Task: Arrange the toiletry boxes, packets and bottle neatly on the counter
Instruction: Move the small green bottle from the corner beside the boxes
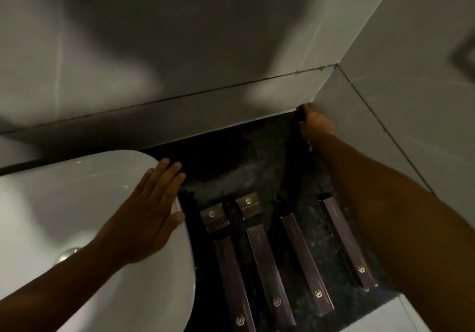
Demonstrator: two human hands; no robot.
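Head view: the right hand [315, 121] is stretched to the far corner of the dark table [241, 167], where the two tiled walls meet. Its fingers [305, 110] are curled round a dark object [301, 116], touching the side wall. It is probably the bottle, though it is too dark and too hidden to say so for sure. The grip reads as clenched on that object, which seems to stand roughly upright.

The left hand [151, 208] lies flat and released on the rim of the white basin [77, 203], holding nothing, its fingertips reaching just over the table's edge.

The rest of the toiletries lie nearer the person than either set of fingers. Four long purple boxes [267, 262] lie side by side, with their long axes running from the person toward the back wall. Two small packets [214, 217] sit just beyond the far ends of the two leftmost boxes. From the right fingers the row lies back toward the person and leftward, well apart. From the left fingers the packets are just beside, to the right.

As a judgement, the right hand alone governs the corner object, and the left is nearer for any straightening of packets.
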